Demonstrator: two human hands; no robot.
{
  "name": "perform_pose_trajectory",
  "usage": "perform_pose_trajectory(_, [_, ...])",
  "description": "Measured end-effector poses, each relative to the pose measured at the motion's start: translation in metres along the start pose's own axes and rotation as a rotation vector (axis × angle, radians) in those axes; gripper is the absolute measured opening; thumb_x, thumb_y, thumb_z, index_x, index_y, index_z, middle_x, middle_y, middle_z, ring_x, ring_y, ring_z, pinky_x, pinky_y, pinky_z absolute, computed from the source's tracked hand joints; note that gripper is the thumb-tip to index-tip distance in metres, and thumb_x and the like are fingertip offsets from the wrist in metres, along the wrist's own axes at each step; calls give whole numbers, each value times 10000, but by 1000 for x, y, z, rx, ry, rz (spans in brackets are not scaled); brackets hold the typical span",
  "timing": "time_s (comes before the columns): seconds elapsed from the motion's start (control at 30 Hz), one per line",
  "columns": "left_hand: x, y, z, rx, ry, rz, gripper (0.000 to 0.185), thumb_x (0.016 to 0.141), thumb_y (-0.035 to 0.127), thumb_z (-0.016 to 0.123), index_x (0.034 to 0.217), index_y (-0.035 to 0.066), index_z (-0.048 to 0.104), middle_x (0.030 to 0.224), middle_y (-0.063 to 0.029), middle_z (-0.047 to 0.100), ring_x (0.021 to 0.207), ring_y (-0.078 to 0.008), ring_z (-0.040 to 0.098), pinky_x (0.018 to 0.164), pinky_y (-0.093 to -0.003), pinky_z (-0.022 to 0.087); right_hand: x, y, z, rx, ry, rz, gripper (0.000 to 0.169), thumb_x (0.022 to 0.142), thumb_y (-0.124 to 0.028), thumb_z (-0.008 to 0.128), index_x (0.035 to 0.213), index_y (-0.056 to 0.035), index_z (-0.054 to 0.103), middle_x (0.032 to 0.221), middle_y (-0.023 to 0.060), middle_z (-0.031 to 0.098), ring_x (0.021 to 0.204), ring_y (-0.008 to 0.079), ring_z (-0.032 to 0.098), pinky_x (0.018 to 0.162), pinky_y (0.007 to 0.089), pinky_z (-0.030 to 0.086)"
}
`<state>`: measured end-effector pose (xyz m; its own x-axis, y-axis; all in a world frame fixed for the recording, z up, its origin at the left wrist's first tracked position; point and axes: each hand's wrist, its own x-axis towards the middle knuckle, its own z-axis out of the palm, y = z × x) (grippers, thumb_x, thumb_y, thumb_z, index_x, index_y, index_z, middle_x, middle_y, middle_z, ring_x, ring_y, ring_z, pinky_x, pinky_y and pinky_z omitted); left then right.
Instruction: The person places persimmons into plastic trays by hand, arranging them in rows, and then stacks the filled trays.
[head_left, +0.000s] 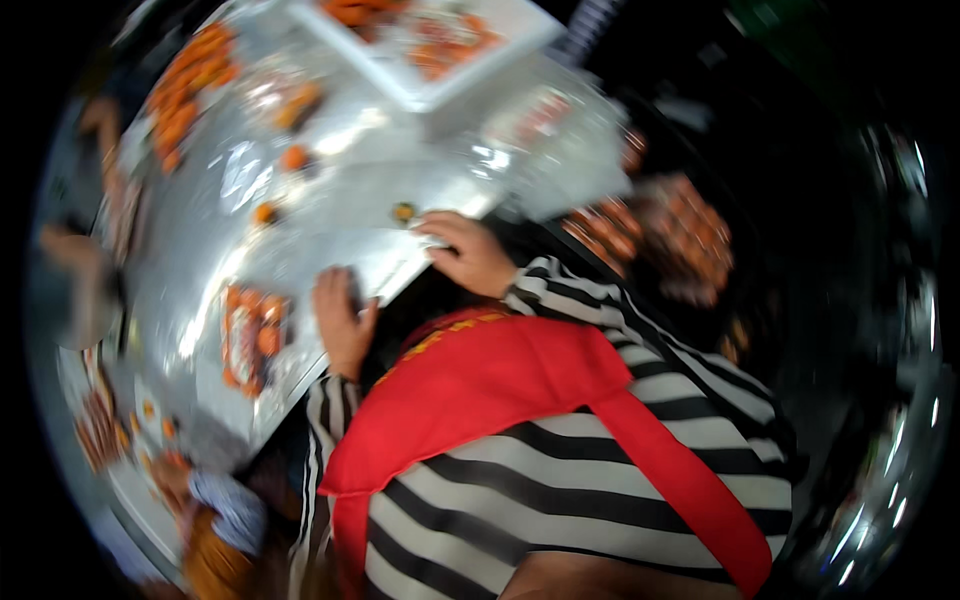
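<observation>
My left hand (343, 319) rests palm down on the shiny metal table (352, 187) near its front edge, thumb apart from the fingers. To its left is a clear plastic pack of small orange fruits (268, 339) with a printed panel. My right hand (466, 251) is at the table's edge, fingers bent; a small whitish patch shows at the fingertips, too blurred to tell whether it is held. Just beyond those fingertips is a small round dark-and-yellow piece (404, 212). Two loose orange fruits, one farther (295, 157) and one nearer (264, 214), sit farther left.
A white tray (421, 97) with orange packs stands at the far side. Clear plastic bags (559, 146) cover the right corner. Stacked fruit packs (686, 236) lie beyond it. A heap of orange fruits (187, 86) is far left. Other people's hands (97, 431) work along the left.
</observation>
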<state>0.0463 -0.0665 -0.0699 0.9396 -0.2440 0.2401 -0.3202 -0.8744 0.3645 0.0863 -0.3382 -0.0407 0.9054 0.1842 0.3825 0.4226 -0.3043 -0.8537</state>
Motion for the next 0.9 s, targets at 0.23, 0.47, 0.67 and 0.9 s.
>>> perform_pose_trajectory(0.23, [1,-2,8,69,-42,54,599,867,296,649,1362,17,460,1386,-190,478,1337,-415,363,1121,-503,259,-103,-25,-111,65,65,341,105,834,-129,705,849,-26,688,822,82,682,757,191,664,687,298,514])
perform_pose_trajectory(0.47, [0,-2,5,67,-76,73,545,907,269,599,1357,-4,458,1391,-216,467,1334,-418,363,1106,-502,273,-209,50,-258,-112,800,820,234,884,-183,659,1021,6,659,880,57,691,816,117,635,724,264,494])
perform_pose_trajectory(0.67, [3,-4,8,85,-78,69,532,913,283,585,1350,1,470,1389,-217,469,1323,-413,376,1103,-496,278,-175,116,-293,-505,686,875,493,829,-211,690,1248,6,548,1063,171,666,971,278,649,858,354,499])
perform_pose_trajectory(0.9, [-2,1,6,77,-53,30,553,879,270,615,1342,-1,481,1371,-216,489,1313,-408,396,1104,-487,281,-106,118,-276,-877,447,948,818,723,-271,780,1409,-46,397,1304,255,516,1229,426,475,1024,453,403])
